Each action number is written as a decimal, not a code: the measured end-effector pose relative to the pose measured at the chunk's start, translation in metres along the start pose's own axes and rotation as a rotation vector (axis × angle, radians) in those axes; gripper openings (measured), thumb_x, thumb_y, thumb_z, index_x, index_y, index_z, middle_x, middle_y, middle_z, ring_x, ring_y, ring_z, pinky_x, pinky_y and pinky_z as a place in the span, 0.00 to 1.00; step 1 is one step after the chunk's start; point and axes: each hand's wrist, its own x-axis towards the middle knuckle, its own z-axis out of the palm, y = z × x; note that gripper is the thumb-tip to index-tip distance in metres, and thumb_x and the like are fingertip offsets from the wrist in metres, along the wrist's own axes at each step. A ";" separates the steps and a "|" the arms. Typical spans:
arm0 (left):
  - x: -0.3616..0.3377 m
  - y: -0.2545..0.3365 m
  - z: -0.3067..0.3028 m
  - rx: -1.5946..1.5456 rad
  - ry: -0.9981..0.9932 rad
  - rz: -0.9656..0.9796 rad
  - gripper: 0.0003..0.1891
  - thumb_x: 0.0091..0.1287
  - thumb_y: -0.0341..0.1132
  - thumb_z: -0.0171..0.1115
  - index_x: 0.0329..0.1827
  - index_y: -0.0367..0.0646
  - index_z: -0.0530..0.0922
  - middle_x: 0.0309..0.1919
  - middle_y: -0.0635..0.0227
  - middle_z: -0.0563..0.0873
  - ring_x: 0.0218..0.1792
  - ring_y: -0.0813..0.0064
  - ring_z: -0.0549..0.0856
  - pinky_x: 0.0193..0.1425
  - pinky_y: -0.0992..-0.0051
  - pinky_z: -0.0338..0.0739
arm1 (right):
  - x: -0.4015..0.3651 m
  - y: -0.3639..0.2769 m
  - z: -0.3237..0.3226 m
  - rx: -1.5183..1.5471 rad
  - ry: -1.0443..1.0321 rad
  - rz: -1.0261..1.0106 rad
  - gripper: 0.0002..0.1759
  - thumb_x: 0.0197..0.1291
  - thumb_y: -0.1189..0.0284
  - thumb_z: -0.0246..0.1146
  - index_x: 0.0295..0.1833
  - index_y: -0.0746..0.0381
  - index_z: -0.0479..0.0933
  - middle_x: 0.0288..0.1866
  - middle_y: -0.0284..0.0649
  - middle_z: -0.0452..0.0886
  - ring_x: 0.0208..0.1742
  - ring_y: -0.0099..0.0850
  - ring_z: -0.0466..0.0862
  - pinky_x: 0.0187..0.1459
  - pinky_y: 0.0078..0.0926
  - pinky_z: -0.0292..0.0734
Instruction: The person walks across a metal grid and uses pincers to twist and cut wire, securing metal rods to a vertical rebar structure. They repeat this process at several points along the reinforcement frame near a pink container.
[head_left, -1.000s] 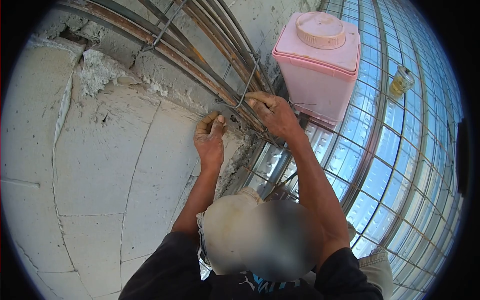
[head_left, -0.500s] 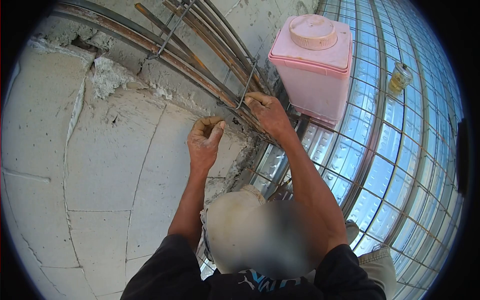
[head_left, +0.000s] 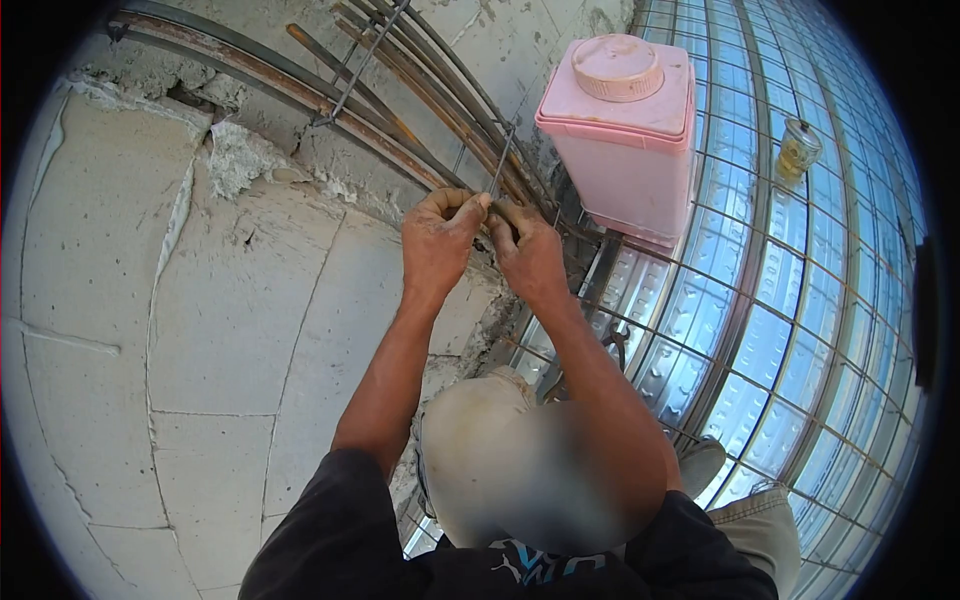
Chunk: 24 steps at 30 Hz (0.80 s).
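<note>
Both my hands meet at a bundle of rusty steel bars (head_left: 385,135) running diagonally along the block edge. My left hand (head_left: 438,240) has thumb and index finger pinched together beside a thin metal stirrup (head_left: 503,158); what they hold is too small to make out. Close against it on the right, my right hand (head_left: 527,250) has its fingers bent and pressed together at the same spot. Whatever lies between its fingertips is hidden.
A pink lidded container (head_left: 625,140) stands right of my hands on ribbed metal decking (head_left: 735,240) under a wire grid. Farther right is a small glass jar (head_left: 799,150) with yellowish contents. Pale blocks (head_left: 230,310) with a broken edge lie to the left. My knee is below my hands.
My left hand has moved right and up to the bars, meeting my right hand. My right hand has turned and shifted slightly down and left. The view has shifted a little.
</note>
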 end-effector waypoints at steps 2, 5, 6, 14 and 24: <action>-0.002 -0.002 0.003 -0.022 0.056 0.033 0.09 0.68 0.33 0.68 0.37 0.33 0.84 0.28 0.73 0.85 0.29 0.85 0.76 0.34 0.80 0.72 | 0.001 -0.008 -0.003 0.019 0.031 0.031 0.13 0.64 0.73 0.65 0.53 0.63 0.81 0.40 0.51 0.83 0.41 0.42 0.83 0.45 0.35 0.77; -0.009 -0.006 -0.001 0.013 0.073 0.101 0.09 0.68 0.33 0.69 0.38 0.34 0.83 0.30 0.73 0.85 0.30 0.86 0.75 0.34 0.81 0.71 | 0.007 -0.030 -0.016 0.084 -0.061 0.237 0.12 0.64 0.73 0.65 0.52 0.62 0.81 0.35 0.48 0.82 0.34 0.33 0.81 0.41 0.29 0.77; -0.011 -0.009 -0.003 0.013 0.075 0.105 0.09 0.68 0.33 0.69 0.39 0.34 0.83 0.32 0.71 0.85 0.31 0.85 0.76 0.36 0.80 0.72 | 0.009 -0.033 -0.020 0.064 -0.099 0.277 0.12 0.64 0.73 0.65 0.52 0.62 0.80 0.37 0.49 0.83 0.34 0.36 0.83 0.41 0.31 0.78; -0.034 -0.037 -0.035 0.282 -0.112 0.421 0.07 0.66 0.30 0.68 0.43 0.38 0.82 0.46 0.59 0.87 0.48 0.60 0.86 0.53 0.66 0.79 | 0.026 0.009 -0.019 0.078 -0.113 0.255 0.10 0.66 0.71 0.63 0.49 0.62 0.82 0.37 0.48 0.85 0.38 0.35 0.84 0.44 0.29 0.77; -0.018 0.004 -0.010 0.187 -0.057 0.155 0.07 0.68 0.30 0.67 0.44 0.35 0.83 0.34 0.68 0.87 0.35 0.83 0.82 0.41 0.77 0.78 | 0.014 -0.004 -0.007 0.151 -0.101 0.186 0.10 0.68 0.72 0.62 0.50 0.65 0.81 0.40 0.48 0.85 0.39 0.33 0.85 0.44 0.30 0.78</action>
